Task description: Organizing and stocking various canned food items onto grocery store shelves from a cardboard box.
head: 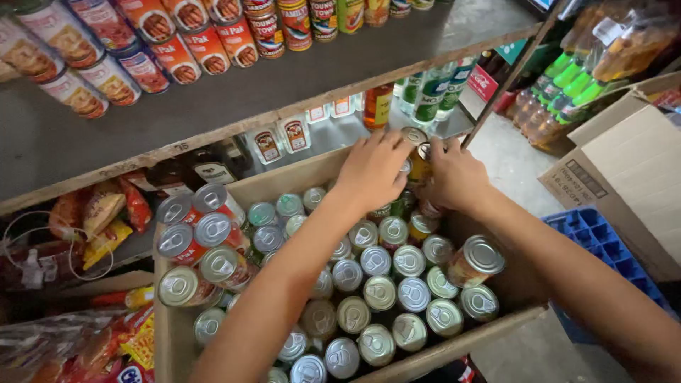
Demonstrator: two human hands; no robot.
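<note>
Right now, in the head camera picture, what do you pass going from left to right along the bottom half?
Crinkly orange and red snack packets → red-sided tins lying tilted → upright silver-topped round tins in the wooden shelf box → blue plastic crate → brown cardboard box.

Grey upper shelf [298,78] carries a row of labelled food tins [149,42] lying tilted along its back. Below it, small flat bottles [280,138] and green bottles [433,89] stand upright. Left: snack packets [106,216] in orange and yellow. Right: a cardboard box [628,170] above a blue plastic crate [603,241]. Orange drink bottles [567,85] at top right.
</note>
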